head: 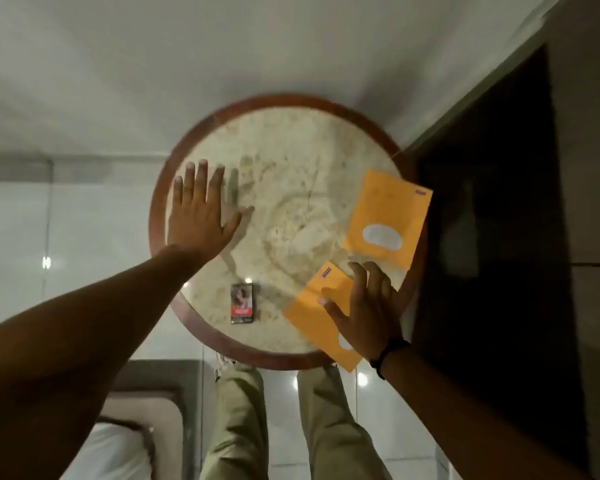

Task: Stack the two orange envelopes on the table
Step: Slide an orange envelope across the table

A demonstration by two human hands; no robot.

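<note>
Though near, farther envelope (388, 216) beyond hands (368, 313).

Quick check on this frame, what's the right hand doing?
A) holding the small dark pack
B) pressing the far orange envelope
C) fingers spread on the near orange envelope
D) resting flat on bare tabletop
C: the right hand lies with fingers spread on the near orange envelope, which hangs partly over the table rim; the far orange envelope and the small dark pack are untouched.
</note>
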